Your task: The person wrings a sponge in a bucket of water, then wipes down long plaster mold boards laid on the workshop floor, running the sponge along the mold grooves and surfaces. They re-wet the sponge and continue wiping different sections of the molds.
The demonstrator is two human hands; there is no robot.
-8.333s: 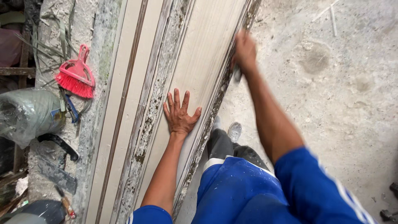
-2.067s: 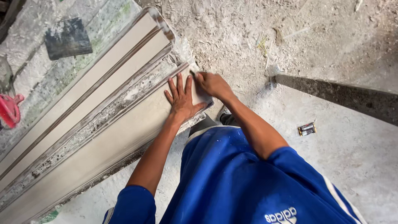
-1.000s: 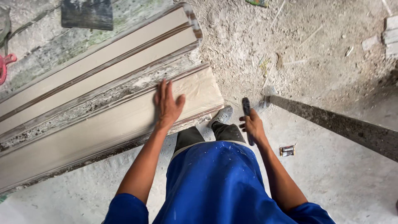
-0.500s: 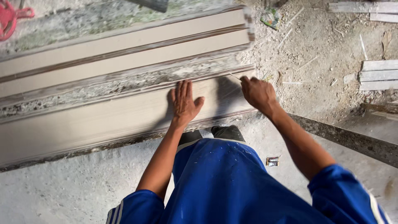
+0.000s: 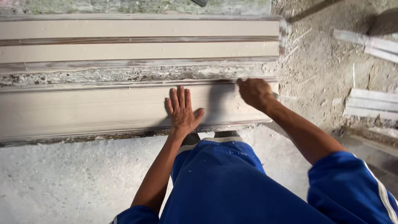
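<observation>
Our left hand (image 5: 182, 111) lay flat, fingers spread, on the long beige plaster moulding (image 5: 91, 110) on the floor; our right hand (image 5: 253, 92) was clenched around a small, mostly hidden tool at its far edge.

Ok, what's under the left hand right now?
The left hand lies flat, fingers spread, on the long beige moulded strip. The strip's surface directly beneath the palm is covered, so nothing can be told there.

Beige moulding strip (image 5: 103, 110) with grey crusted edges, blue shirt (image 5: 232, 186) with a white sleeve stripe, dusty grey-brown floor (image 5: 62, 182)
</observation>
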